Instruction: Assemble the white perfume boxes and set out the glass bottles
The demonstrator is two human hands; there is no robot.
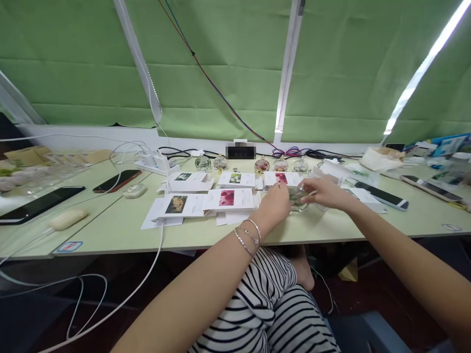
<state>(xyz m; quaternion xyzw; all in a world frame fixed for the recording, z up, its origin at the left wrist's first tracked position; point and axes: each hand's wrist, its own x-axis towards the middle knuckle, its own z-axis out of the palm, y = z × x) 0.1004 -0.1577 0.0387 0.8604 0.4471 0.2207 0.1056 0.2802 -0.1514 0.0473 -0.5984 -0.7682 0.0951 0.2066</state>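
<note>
A clear glass bottle (296,200) with a greenish look is held low over the table's front part, between my two hands. My left hand (276,205) is closed at the bottle's left side, its fingertips mostly hidden behind the hand. From the right, my right hand (322,192) pinches the bottle with thumb and fingers. Just left of my hands lie flat white boxes with flower pictures, among them a pink-flower box (227,197) and a yellow-flower box (178,204). Behind them stand several round glass bottles, such as a red one (262,165) and a green one (202,163).
Phones lie on both sides, including a black phone (42,203) and a dark phone (382,195). A white power strip (156,162) and cables run along the back. A white cable (160,245) hangs over the front edge. A cloth bag (381,159) sits at the right.
</note>
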